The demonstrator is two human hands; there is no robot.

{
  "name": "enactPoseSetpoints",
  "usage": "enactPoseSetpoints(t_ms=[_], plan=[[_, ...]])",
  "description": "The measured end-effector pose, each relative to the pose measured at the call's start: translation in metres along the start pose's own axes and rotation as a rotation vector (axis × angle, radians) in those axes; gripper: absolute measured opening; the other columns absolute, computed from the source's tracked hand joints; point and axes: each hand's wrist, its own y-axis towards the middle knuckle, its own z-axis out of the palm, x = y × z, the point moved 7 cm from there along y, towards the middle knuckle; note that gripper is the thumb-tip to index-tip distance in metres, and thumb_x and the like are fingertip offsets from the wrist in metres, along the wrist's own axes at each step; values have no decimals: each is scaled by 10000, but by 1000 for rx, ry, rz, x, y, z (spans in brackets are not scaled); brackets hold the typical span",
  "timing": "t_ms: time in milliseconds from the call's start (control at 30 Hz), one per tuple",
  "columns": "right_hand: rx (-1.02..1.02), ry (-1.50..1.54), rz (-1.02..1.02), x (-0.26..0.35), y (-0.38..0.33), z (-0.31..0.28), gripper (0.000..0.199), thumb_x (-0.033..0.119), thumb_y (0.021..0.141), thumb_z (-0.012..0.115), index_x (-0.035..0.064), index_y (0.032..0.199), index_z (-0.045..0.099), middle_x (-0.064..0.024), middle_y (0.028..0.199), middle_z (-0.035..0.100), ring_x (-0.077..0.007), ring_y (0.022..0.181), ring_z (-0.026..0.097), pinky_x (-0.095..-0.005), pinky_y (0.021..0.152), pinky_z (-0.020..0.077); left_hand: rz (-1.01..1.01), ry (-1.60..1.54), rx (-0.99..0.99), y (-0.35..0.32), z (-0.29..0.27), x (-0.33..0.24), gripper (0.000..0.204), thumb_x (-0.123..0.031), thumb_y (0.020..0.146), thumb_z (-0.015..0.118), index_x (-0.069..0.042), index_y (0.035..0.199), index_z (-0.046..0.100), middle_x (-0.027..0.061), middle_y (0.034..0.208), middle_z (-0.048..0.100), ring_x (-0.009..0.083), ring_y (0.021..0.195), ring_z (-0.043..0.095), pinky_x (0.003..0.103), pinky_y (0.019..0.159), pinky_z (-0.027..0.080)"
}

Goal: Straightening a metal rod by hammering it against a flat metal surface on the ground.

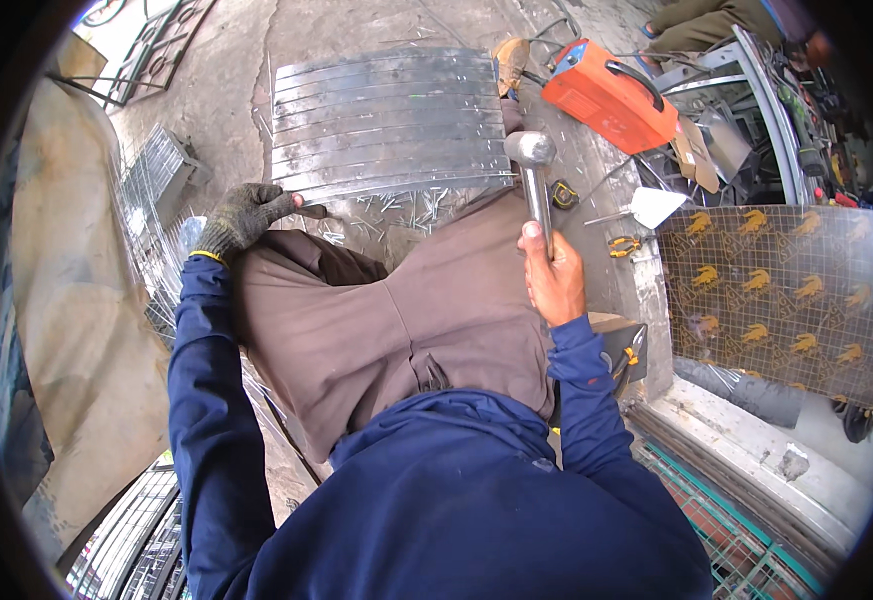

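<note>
Navy shirt (476,500); right hand (556,280) grips hammer (538,195); left hand (241,222) curled, grip unclear, beside metal panel (388,122); right of both, gold-printed sheet (776,315); floor (228,105) below.

Silver hammer (535,190), grey slats (391,122), gold-patterned brown sheet (778,302)

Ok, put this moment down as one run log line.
Left hand: gloved, by near-left corner of metal strips | Right hand: bare, gripping hammer by handle | Nearby: orange machine, tape measure
</note>
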Motion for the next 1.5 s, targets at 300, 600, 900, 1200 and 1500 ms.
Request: enactPoseSetpoints(t_ms=[300, 600, 900, 1200, 1500], plan=[[-98, 166, -106, 57, -14, -15, 461, 464, 1061, 503, 43, 892, 583, 38, 564, 436, -35, 464, 411, -228, 423, 316, 40, 118, 39, -3, -4, -14, 511, -543, 921, 676, -43, 996, 750, 174, 717, 605, 198, 682, 533, 390, 729, 482], [-41, 108, 25, 23, -5, -4, 501, 510, 1036, 538, 42, 866, 591, 28, 554, 445, -48, 460, 430, -244, 425, 334, -2, 104, 43, -4, -3, -10, 522, -539, 913, 693, -21, 949, 751, 169, 719, 625, 185, 698, 567, 395, 718, 481], [59, -87, 289, -29, 3, 3, 623, 659, 990, 482, 56, 851, 550, 6, 529, 431, -95, 369, 422, -281, 337, 344, -50, 119, 31, -8, -4, -6, 541, -564, 888, 708, -31, 967, 755, 141, 770, 680, 194, 733, 611, 363, 765, 501], [-9, -93, 271, -45, 3, 2, 646, 691, 979, 471, 68, 825, 543, 2, 499, 422, -107, 367, 424, -294, 346, 336, -70, 39, -85, -30, -21, 12, 418, -440, 885, 738, -45, 1021, 725, 90, 892, 705, 170, 871, 640, 347, 849, 496], [-1, -67, 290, -44, 0, 4, 637, 683, 980, 475, 64, 842, 538, 3, 522, 430, -96, 372, 426, -278, 342, 343, -1, -241, -17, -27, -19, 58, 215, -269, 947, 665, -77, 1036, 703, 5, 937, 683, 110, 933, 586, 306, 905, 470]])
